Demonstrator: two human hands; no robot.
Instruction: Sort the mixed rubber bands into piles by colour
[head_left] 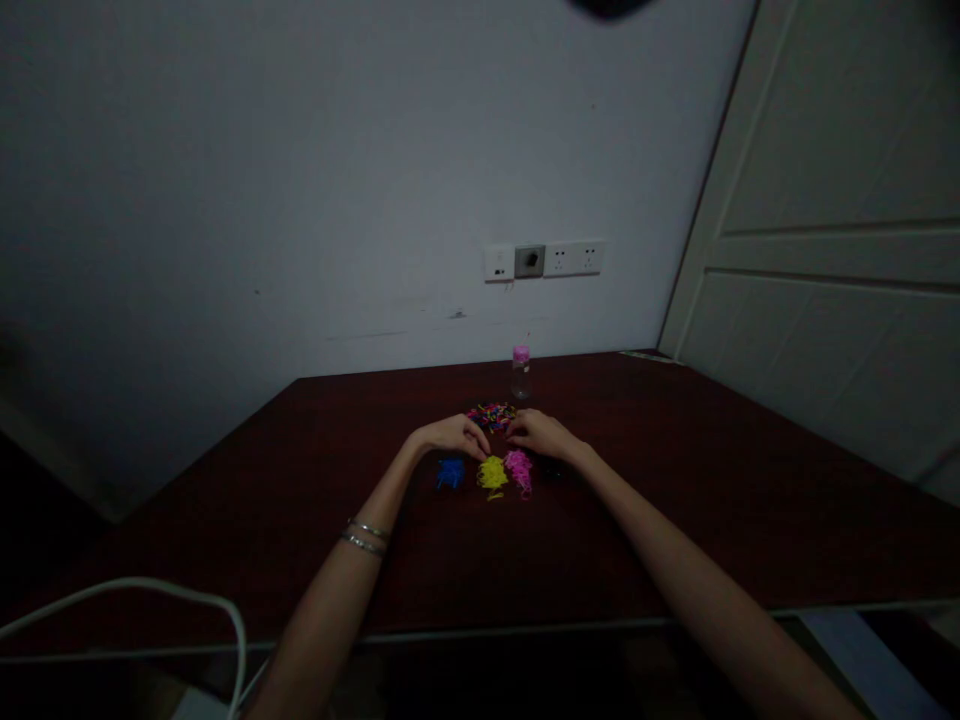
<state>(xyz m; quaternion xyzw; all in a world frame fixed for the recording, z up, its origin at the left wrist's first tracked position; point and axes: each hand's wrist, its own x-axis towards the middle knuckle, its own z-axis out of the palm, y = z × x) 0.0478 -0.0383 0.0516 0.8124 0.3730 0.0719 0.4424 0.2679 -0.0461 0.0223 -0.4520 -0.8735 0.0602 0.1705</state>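
Note:
My left hand reaches in from the left, its fingers closed and pointing down at the upper edge of a yellow pile of small rubber bands. Anything between those fingertips is too small to make out. At the right edge of a mixed, many-coloured pile of bands, my right hand has its fingers curled together; what they pinch is hidden. A pink pile of bands lies just right of the yellow one, below my right hand. To the left is a blue pile. Dark bits show faintly under my right wrist.
A clear bottle with a pink lid stands behind the mixed pile. The dark red table meets a wall with sockets. A white cable loops over the front left edge. A panelled door stands at the right.

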